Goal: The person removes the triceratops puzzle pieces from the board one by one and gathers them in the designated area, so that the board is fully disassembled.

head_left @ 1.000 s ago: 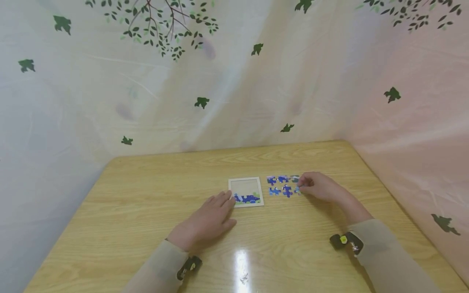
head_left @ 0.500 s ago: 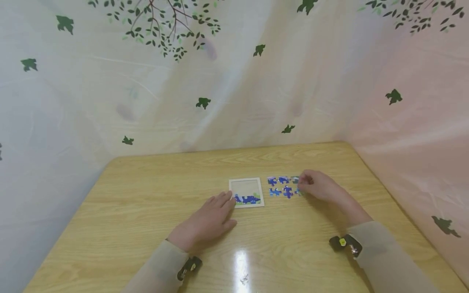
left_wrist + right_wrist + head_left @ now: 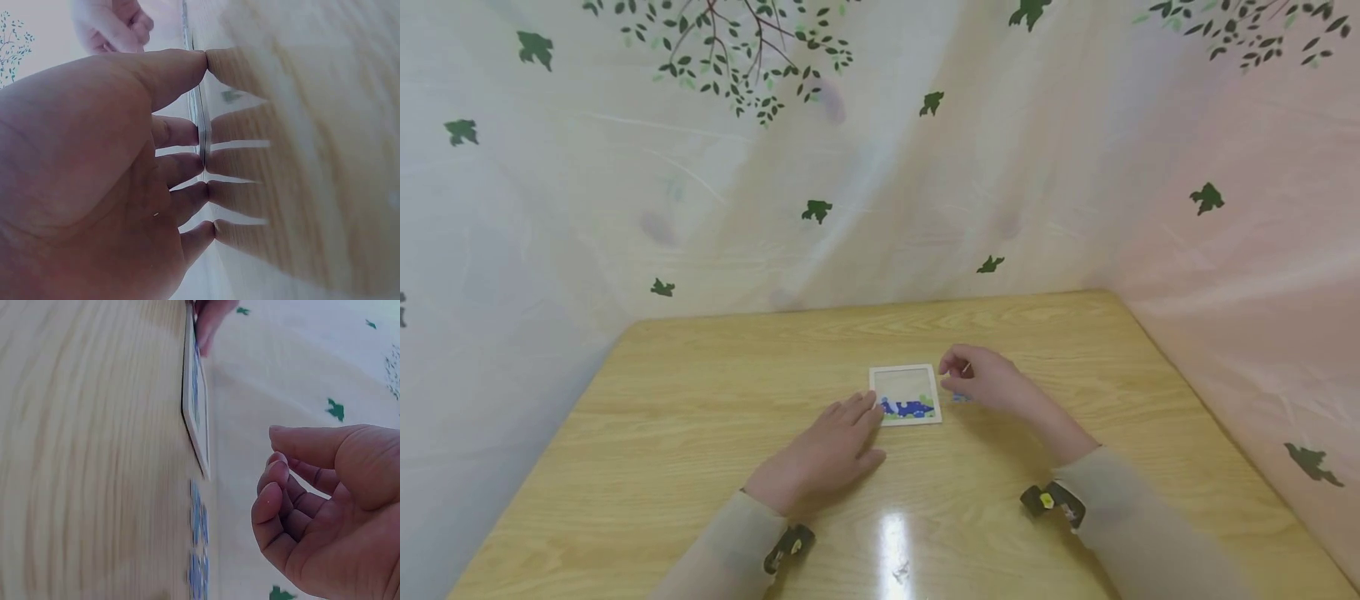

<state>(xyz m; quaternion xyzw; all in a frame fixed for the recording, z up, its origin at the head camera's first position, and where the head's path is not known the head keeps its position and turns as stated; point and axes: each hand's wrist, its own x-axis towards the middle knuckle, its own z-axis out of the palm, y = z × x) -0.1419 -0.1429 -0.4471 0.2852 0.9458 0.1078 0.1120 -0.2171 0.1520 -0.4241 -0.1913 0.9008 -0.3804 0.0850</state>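
Observation:
A small square puzzle board [image 3: 936, 393] with a pale rim lies on the table. Blue and green jigsaw pieces [image 3: 912, 409] fill its lower strip, and its upper part shows bare backing. My left hand [image 3: 826, 454] lies flat at the board's lower left corner, fingertips touching its edge; the left wrist view shows its fingers spread and tips down on the table. My right hand [image 3: 325, 512] hovers just right of the board, fingers loosely curled, thumb near the index fingertip, with no piece visible between them. Beneath it lie loose blue jigsaw pieces [image 3: 195, 515], mostly hidden in the head view.
The wooden table [image 3: 700, 400] reaches back to a pale curtain [image 3: 737, 225] printed with green leaves. A pink-tinted curtain [image 3: 1247, 275] runs along the right side. Both sleeves carry a dark wrist device, and light glares off the table's front.
My right hand has moved left from the far end of the loose pieces to beside the board, now covering most of them. My left hand and the board stay put.

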